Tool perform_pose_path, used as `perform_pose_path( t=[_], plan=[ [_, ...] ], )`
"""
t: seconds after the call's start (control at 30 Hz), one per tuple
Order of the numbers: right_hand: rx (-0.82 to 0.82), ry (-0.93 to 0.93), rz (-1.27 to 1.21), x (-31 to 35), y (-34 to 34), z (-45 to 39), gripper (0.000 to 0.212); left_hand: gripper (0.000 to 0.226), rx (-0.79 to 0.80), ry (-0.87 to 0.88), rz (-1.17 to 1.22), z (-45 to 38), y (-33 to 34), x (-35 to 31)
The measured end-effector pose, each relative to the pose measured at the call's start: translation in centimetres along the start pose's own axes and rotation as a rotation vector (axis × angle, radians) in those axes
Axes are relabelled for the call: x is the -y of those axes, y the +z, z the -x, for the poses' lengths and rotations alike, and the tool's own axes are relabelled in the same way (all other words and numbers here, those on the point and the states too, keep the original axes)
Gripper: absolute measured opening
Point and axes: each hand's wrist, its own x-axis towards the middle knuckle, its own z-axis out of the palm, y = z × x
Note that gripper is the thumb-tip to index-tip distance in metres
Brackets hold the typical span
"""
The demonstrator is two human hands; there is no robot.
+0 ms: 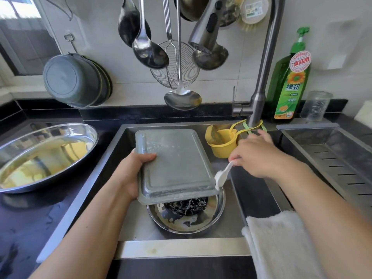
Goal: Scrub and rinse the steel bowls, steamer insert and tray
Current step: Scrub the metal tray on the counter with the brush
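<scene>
The tray (173, 164) lies tilted over a bowl (187, 216) in the sink (112, 158), another bowl (43, 156) on the table (24, 218) to its left, a bottle (289, 81) behind right.

Head camera, looking forward and down over the sink

We are viewing from one wide-angle camera worn on the head, tilting down past both forearms into the sink (112, 150). It is sitting close: the left hand (131, 174) and right hand (255, 156) are filling the middle of the frame. Beyond the hands we are taking in the tiled wall with hanging ladles (149, 49); the frame edges are bending from the lens.
</scene>
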Motion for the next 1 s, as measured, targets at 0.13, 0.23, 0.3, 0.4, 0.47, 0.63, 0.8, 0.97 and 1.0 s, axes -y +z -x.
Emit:
perform_pose_path(
  t=[0.13,0.23,0.3,0.4,0.47,0.63,0.8,0.97,1.0],
  plan=[
    [-0.007,0.021,-0.037,0.0,0.0,-0.1,0.023,0.034,0.044,0.019,-0.021,-0.1,0.0,0.2],
    [-0.059,-0.033,0.014,0.2,0.4,-0.3,0.02,0.04,0.068,0.035,-0.051,-0.3,-0.1,0.3],
    [-0.06,-0.122,0.044,0.9,0.9,-0.3,0.017,0.044,0.077,0.047,-0.079,-0.4,-0.1,0.4],
    [0.011,-0.15,-0.007,1.0,1.0,-0.4,0.017,0.045,0.061,0.069,-0.087,-0.7,-0.3,0.5],
    [0.047,-0.206,-0.025,1.4,1.2,-0.5,0.018,0.043,0.022,0.087,-0.091,-0.8,-0.4,0.4],
    [-0.039,-0.136,0.001,0.9,1.2,-0.8,0.018,0.045,0.064,0.079,-0.133,-0.6,-0.2,0.3],
    [-0.002,-0.24,0.104,2.4,2.2,-0.5,0.013,0.044,0.09,0.053,-0.196,0.1,0.3,0.3],
    [-0.04,-0.047,0.088,1.0,1.4,-0.7,0.014,0.025,-0.093,-0.036,-0.096,0.1,-0.1,0.3],
    [-0.062,0.001,0.118,0.7,1.1,-0.8,0.017,0.026,-0.124,-0.034,-0.053,0.1,0.0,0.3]
  ],
)
